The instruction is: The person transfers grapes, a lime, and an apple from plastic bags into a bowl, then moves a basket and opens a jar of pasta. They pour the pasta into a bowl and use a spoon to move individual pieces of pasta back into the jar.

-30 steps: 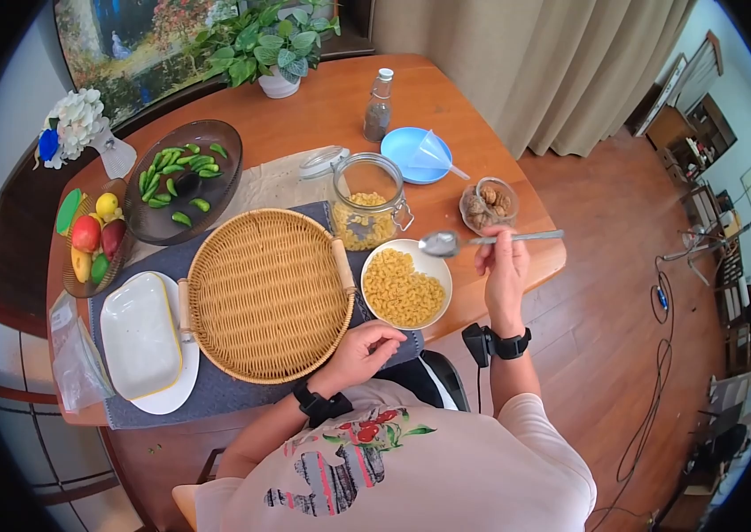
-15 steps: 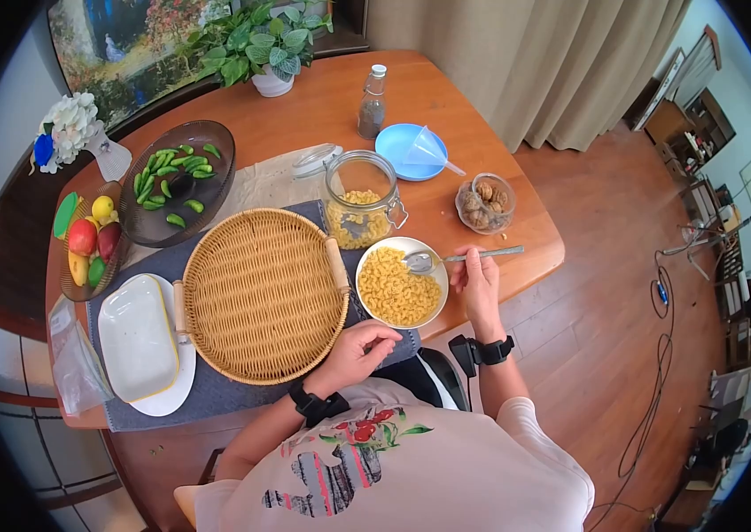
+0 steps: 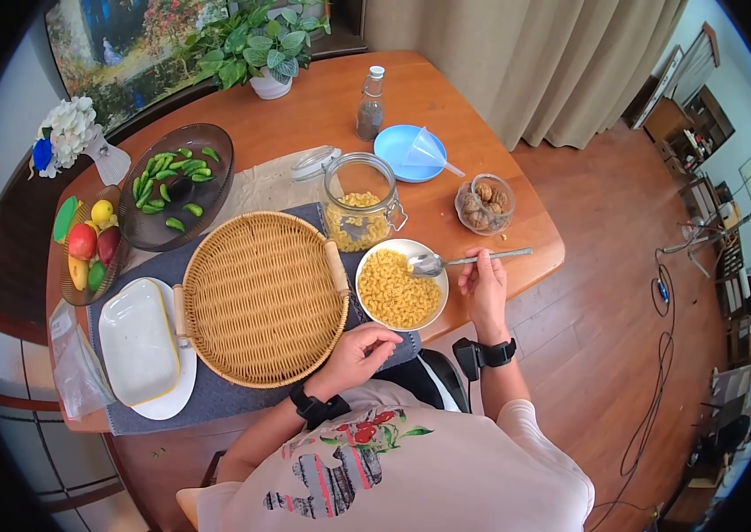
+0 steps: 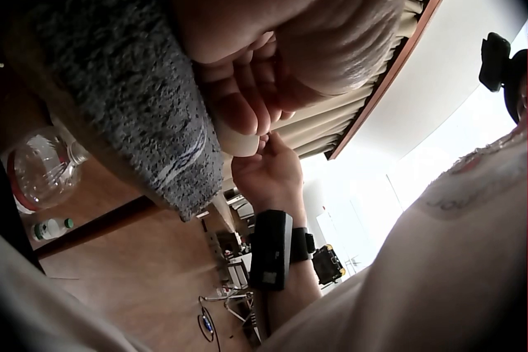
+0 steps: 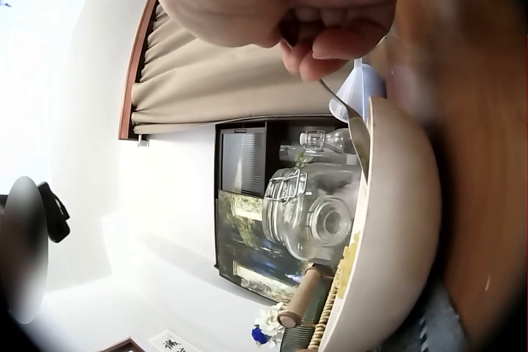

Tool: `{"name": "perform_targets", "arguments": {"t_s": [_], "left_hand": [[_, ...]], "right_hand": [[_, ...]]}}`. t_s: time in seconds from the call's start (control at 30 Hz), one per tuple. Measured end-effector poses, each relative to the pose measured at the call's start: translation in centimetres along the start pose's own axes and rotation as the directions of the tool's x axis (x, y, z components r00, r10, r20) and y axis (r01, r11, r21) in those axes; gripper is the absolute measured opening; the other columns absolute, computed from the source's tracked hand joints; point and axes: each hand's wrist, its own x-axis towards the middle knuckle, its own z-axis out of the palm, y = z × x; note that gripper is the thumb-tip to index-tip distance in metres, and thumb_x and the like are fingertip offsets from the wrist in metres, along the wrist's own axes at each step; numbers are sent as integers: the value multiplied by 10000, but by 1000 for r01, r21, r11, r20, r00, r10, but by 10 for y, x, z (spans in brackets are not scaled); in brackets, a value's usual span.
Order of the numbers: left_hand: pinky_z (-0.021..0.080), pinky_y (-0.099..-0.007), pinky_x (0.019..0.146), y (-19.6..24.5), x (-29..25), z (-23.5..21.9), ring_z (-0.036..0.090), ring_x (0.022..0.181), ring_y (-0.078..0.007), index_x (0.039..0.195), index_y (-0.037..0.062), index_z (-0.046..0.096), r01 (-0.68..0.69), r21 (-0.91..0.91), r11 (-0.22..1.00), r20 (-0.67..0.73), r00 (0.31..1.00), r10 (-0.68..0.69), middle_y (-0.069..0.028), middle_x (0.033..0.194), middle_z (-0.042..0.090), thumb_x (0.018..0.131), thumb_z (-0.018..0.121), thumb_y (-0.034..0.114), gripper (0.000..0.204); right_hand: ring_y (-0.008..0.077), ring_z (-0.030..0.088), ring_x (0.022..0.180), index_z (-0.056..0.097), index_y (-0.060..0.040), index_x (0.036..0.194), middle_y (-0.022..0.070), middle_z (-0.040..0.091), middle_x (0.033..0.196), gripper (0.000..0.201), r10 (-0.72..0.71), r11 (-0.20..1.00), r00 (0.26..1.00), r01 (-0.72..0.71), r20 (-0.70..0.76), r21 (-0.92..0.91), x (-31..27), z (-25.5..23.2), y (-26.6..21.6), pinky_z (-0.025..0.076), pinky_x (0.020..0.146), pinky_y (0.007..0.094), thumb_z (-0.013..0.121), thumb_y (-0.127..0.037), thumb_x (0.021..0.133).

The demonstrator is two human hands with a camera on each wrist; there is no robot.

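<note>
In the head view my right hand (image 3: 485, 291) pinches a metal spoon (image 3: 459, 261) by its handle, to the right of a white bowl (image 3: 445, 303) of elbow macaroni (image 3: 396, 293). The spoon's head overlaps the macaroni inside the upper right rim; the right wrist view shows the spoon (image 5: 356, 127) dipping past the bowl's edge (image 5: 404, 228). My left hand (image 3: 359, 356) rests at the table's front edge, fingers loosely curled and holding nothing, between the bowl and a round wicker tray (image 3: 269, 297). Behind the bowl stands a glass clip jar (image 3: 359, 199) partly filled with macaroni.
A lidded tub of walnuts (image 3: 485, 204), a blue plate (image 3: 393, 142) with a funnel (image 3: 426, 151) and a glass bottle (image 3: 371, 106) stand behind. Leftward are a dark platter (image 3: 149, 226) of green peppers, a fruit basket (image 3: 74, 288), a white dish (image 3: 136, 341) and a plastic bag (image 3: 80, 368).
My right hand has brought the spoon left and down from beside the walnuts into the bowl, then shifted slightly. The left hand has stayed in place.
</note>
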Motion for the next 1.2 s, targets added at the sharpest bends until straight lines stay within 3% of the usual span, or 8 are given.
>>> {"name": "perform_targets", "arguments": {"t_s": [0.27, 0.37, 0.53, 0.63, 0.73, 1.07, 1.2], "left_hand": [[466, -190, 621, 1, 0, 0, 559, 719, -75, 954, -6, 583, -15, 20, 1000, 14, 1000, 15, -54, 882, 564, 858, 520, 17, 117], [441, -199, 603, 1, 0, 1, 538, 697, -80, 937, 5, 604, 1, -12, 1000, -25, 1000, -1, -53, 874, 590, 828, 549, 11, 122], [464, -190, 621, 1, 0, -1, 559, 717, -80, 963, -6, 581, -29, 40, 999, 14, 1000, 28, -54, 879, 561, 863, 516, 23, 123], [463, -190, 619, 1, 0, 0, 557, 714, -80, 965, -6, 580, -42, 33, 999, 11, 999, 42, -52, 876, 559, 865, 513, 24, 124], [461, -190, 615, -1, 0, 0, 555, 711, -78, 964, -5, 580, -37, 36, 999, 15, 999, 37, -52, 877, 559, 866, 511, 24, 123], [433, -196, 579, 2, 0, 0, 528, 685, -72, 936, 5, 605, 20, -7, 1000, -5, 1000, -20, -47, 865, 583, 832, 554, 27, 118], [436, -196, 583, 1, 0, 1, 531, 688, -74, 932, 5, 607, 15, 9, 1000, -9, 1000, -15, -48, 871, 585, 830, 555, 25, 117]], "right_hand": [[83, 466, 513, 538, -65, 918, 1, 499, 652, 248, -15, 991, 1000, 14, 5, 131, 2, 14, -30, 344, 438, 191, 416, -280, 938], [83, 462, 524, 541, -56, 933, 6, 508, 662, 255, -173, 964, 984, 160, 43, 212, 12, 29, -47, 337, 438, 192, 413, -276, 939], [54, 482, 543, 543, -31, 1005, 13, 555, 748, 283, -281, 944, 952, 251, 123, 212, 21, 67, -65, 362, 443, 172, 397, -267, 948], [34, 487, 569, 520, -34, 1123, 18, 558, 853, 290, -311, 949, 915, 312, 256, 38, 18, 84, -65, 370, 461, 161, 410, -234, 945], [30, 485, 571, 521, -37, 1129, 17, 560, 858, 286, -350, 928, 896, 371, 272, -31, 13, 85, -62, 366, 461, 159, 409, -225, 944], [64, 486, 563, 561, -25, 981, 11, 528, 735, 312, -357, 934, 931, 358, 80, -6, 3, 33, -60, 374, 465, 184, 395, -287, 946], [59, 472, 551, 574, -29, 941, -4, 491, 640, 316, -244, 965, 968, 248, 52, -87, -1, 17, -40, 366, 469, 181, 397, -290, 947]]}}
